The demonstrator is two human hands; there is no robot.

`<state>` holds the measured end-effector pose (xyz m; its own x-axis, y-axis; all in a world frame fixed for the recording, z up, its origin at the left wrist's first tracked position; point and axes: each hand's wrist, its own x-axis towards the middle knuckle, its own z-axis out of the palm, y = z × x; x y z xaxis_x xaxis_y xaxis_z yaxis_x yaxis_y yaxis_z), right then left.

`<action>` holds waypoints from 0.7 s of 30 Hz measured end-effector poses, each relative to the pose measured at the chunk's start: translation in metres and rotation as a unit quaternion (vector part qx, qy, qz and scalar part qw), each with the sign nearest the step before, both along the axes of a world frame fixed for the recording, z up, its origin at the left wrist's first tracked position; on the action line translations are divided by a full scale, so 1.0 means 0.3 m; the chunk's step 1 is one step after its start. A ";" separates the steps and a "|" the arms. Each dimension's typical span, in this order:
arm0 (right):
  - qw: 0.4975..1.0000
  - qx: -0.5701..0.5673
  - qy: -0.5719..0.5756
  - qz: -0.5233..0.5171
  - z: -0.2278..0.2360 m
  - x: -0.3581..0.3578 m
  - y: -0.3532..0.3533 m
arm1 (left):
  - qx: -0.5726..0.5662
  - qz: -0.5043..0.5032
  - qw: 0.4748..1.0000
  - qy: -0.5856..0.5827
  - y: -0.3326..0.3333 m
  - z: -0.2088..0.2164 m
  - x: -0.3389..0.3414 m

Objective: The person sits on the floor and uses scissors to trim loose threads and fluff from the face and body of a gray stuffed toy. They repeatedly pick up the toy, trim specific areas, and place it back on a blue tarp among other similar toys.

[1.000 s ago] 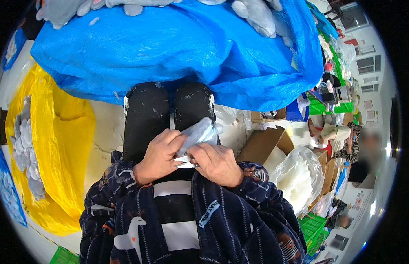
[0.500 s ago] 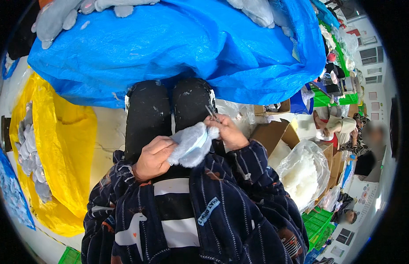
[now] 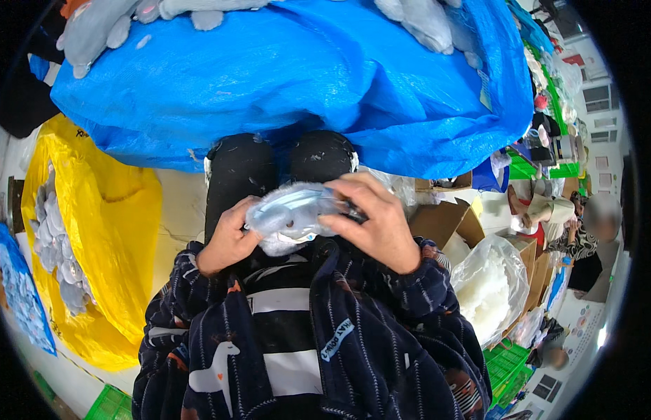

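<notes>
A small grey plush piece point(image 3: 280, 222), like a toy's head, is stretched between my hands above my lap. It has a pale blue strip along its upper side and a dark round spot like an eye. My left hand point(image 3: 227, 238) pinches its left end. My right hand point(image 3: 379, 225) grips its right end between thumb and fingers. A dark metal tool, seemingly small scissors point(image 3: 354, 212), shows under the right fingers, mostly hidden.
Ahead of my knees lies a big blue sack point(image 3: 290, 91) with grey plush toys point(image 3: 98, 31) on top. At left, a yellow sack point(image 3: 122, 231) holds grey pieces. At right are a cardboard box point(image 3: 444, 224), a clear bag of white stuffing point(image 3: 488, 283) and a seated person point(image 3: 584, 231).
The plush piece has been turned so its eye-like spot shows, and it is held wider. My right hand has moved onto its right end; the scissors' blades no longer stick out.
</notes>
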<state>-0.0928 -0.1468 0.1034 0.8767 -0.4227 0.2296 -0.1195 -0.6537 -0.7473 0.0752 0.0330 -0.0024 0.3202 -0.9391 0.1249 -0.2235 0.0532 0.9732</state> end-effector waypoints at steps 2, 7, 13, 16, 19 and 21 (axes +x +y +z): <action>0.997 0.049 0.055 -0.011 -0.067 -0.070 -0.025 | 0.011 0.001 1.000 0.009 0.007 0.027 0.018; 0.990 0.125 0.040 -0.046 -0.152 -0.073 0.015 | 0.016 -0.034 0.997 -0.071 -0.041 0.225 0.053; 0.963 0.241 0.040 -0.110 -0.158 -0.072 -0.024 | -0.005 -0.004 0.963 -0.268 -0.256 0.251 0.030; 0.951 0.282 0.039 -0.123 -0.156 -0.078 -0.033 | 0.074 -0.096 0.948 -0.296 -0.320 0.265 0.038; 0.959 0.266 0.038 -0.091 -0.149 -0.086 -0.048 | 0.011 -0.066 0.967 -0.246 -0.333 0.225 0.029; 0.967 0.244 -0.011 -0.070 -0.146 -0.078 -0.051 | 0.008 -0.042 0.976 -0.212 -0.320 0.221 0.023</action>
<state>-0.1161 -0.1623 0.0596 0.7999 -0.6001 -0.0099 -0.1626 -0.2008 -0.9660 0.0822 -0.0630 0.0640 0.1656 -0.9625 0.2150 -0.6015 0.0741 0.7954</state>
